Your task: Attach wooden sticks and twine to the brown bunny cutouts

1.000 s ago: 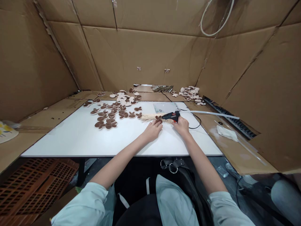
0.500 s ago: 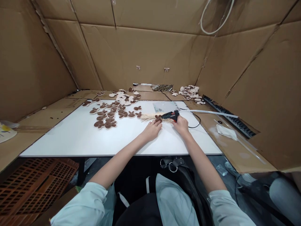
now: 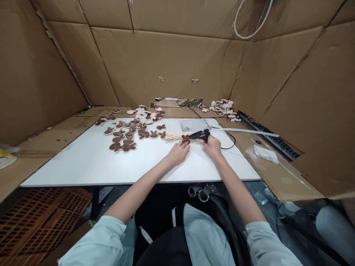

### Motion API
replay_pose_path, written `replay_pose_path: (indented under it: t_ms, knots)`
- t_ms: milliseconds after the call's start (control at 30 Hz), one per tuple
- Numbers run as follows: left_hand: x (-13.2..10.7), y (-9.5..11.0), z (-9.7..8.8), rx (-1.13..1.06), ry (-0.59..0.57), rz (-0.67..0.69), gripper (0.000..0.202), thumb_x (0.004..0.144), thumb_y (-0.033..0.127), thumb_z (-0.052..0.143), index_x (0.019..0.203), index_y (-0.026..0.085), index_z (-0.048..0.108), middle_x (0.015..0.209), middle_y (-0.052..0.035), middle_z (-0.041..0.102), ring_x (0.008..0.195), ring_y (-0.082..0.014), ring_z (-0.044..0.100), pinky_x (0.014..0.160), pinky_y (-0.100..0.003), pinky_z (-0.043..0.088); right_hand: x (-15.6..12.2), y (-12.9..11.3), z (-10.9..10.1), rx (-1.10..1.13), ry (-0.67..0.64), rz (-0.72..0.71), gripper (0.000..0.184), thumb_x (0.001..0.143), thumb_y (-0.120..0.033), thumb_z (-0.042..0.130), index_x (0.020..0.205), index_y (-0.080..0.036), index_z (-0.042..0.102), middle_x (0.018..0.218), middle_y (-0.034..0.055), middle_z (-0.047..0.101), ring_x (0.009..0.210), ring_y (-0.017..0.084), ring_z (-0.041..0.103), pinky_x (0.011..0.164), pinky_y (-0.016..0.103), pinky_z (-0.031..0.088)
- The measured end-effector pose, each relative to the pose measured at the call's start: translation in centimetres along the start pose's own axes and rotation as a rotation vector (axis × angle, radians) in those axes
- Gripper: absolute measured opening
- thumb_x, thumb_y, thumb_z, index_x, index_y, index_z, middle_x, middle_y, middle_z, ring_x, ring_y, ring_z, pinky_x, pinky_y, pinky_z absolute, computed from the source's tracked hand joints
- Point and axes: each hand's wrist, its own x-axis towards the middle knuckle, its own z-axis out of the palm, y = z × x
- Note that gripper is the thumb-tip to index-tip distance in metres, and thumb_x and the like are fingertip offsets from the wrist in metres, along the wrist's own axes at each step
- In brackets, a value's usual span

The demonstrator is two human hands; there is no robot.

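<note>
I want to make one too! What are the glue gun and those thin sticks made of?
The glue gun looks like glossy black and red plastic, from its smooth shine. The thin sticks look like pale straw or bamboo, matte and straight; too small to tell which.

Two hands: one left hand [image 3: 179, 153], one right hand [image 3: 213, 146]. One table [image 3: 83, 173]. One glue gun [image 3: 200, 136], with one long white stick [image 3: 246, 131] and one black cord [image 3: 229, 147]. One bundle of straw [image 3: 176, 137]. Brown-and-cream cutouts [image 3: 123, 147], a few dozen, too crowded for an exact count, plus one separate heap of pale cutouts [image 3: 223, 109]. Two small bows [image 3: 161, 79] on the cardboard wall [image 3: 166, 62]. One white rag [image 3: 265, 154]. One orange crate [image 3: 41, 218].
</note>
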Motion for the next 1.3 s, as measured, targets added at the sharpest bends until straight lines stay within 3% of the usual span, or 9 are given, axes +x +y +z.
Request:
replay_pose_path:
  t_ms: [333,567,733,967,1300]
  knots:
    - [-0.1,0.1,-0.4,-0.019,-0.021,-0.016,0.024,0.085,0.015,0.030,0.094,0.014,0.052,0.120,-0.0117,0.052,0.097,-0.0255,0.045,0.075,-0.040,0.041,-0.5,0.0,-0.5,0.013,0.092,-0.051,0.026,0.075,-0.020,0.045,0.099,-0.013,0.054,0.097,0.0133,0.063,0.092,0.023,0.058,0.071,0.028,0.039]
    - [-0.1,0.1,-0.5,-0.028,-0.041,-0.021,0.026,0.086,0.015,0.028,0.096,0.013,0.052,0.125,-0.0127,0.049,0.099,-0.0257,0.045,0.078,-0.041,0.040,0.8,1.6,0.0,0.328,0.301,0.309,0.038,0.073,-0.041,0.050,0.094,-0.010,0.058,0.084,0.0145,0.065,0.083,0.027,0.059,0.072,0.033,0.040]
    - [-0.2,0.1,-0.2,-0.036,-0.019,-0.031,0.027,0.086,0.017,0.028,0.095,0.012,0.053,0.121,-0.0144,0.051,0.097,-0.0262,0.046,0.078,-0.040,0.039,1.9,3.1,0.7,0.417,0.383,0.439,0.040,0.077,-0.039,0.047,0.103,-0.009,0.053,0.090,0.0170,0.062,0.083,0.028,0.057,0.070,0.035,0.039]
    - [-0.2,-0.1,0.5,-0.044,0.080,-0.020,0.025,0.086,0.018,0.031,0.090,0.012,0.054,0.112,-0.0153,0.056,0.093,-0.0248,0.048,0.080,-0.039,0.038,3.0,3.5,2.2,0.407,0.262,0.276,0.031,0.080,-0.026,0.042,0.105,-0.009,0.050,0.105,0.0173,0.051,0.088,0.024,0.054,0.074,0.033,0.039]
    - [-0.1,-0.2,1.1,-0.067,0.177,-0.001,0.023,0.085,0.016,0.033,0.089,0.012,0.056,0.110,-0.0134,0.056,0.095,-0.0234,0.048,0.084,-0.039,0.039,3.6,3.3,3.1,0.357,0.240,0.123,0.038,0.082,-0.029,0.041,0.113,-0.008,0.048,0.106,0.0166,0.054,0.095,0.024,0.052,0.081,0.031,0.038]
